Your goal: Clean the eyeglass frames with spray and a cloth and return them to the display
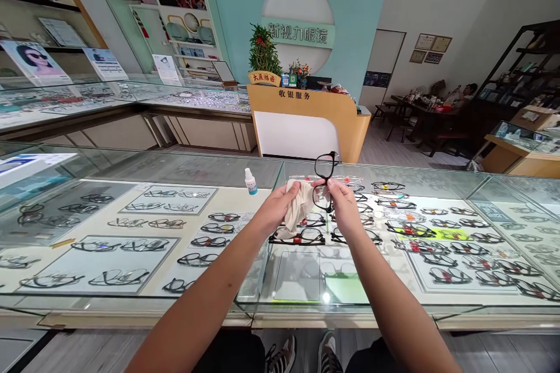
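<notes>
Black-framed glasses (326,172) are held upright above the glass counter (131,303), one lens over the other. My right hand (343,204) pinches the frame at the lower lens. My left hand (280,204) grips a cream cleaning cloth (300,207) and presses it against the lower lens. A small white dropper bottle (251,181) with a blue label stands on the counter top, left of my hands.
Under the glass lie several rows of glasses on trays (131,245). A clear tray (336,179) lies on the counter behind my hands. Beyond stand a wooden cashier desk (306,122), more display cases (87,99), and a seated person (466,93) at the far right.
</notes>
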